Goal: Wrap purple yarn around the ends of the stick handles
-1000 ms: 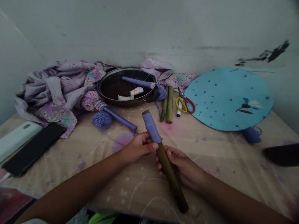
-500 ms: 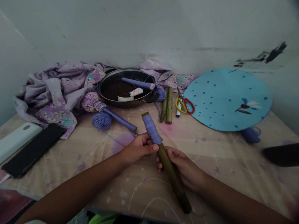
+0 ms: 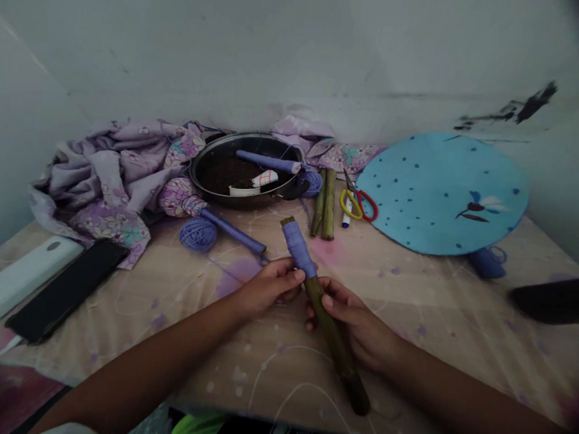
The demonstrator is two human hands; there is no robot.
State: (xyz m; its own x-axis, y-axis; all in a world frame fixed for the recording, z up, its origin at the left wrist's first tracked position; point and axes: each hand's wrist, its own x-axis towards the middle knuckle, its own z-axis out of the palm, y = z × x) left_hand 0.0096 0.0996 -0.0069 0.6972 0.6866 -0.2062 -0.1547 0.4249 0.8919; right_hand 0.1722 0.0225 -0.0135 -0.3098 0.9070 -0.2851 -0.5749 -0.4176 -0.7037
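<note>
I hold a long green-brown stick [image 3: 333, 337] slanting over the table, its far half wound with purple yarn [image 3: 298, 246]. My right hand [image 3: 356, 324] is wrapped round the bare middle of the stick. My left hand [image 3: 267, 285] pinches the stick at the lower edge of the yarn winding, thumb on top. A thin strand of yarn runs left toward a purple yarn ball [image 3: 197, 234] lying on the table.
A dark pan [image 3: 246, 168] holds a purple-wrapped stick and a white roll. Another wrapped stick [image 3: 233, 232], two bare sticks [image 3: 324, 211], scissors [image 3: 357, 201], a blue round cloth [image 3: 444, 191], floral fabric [image 3: 114, 183], a black phone [image 3: 66, 288] and a white box [image 3: 14, 279] lie around.
The stick's wound end has shifted slightly right and away. My left thumb has slid a little along the edge of the winding. My right hand keeps its grip.
</note>
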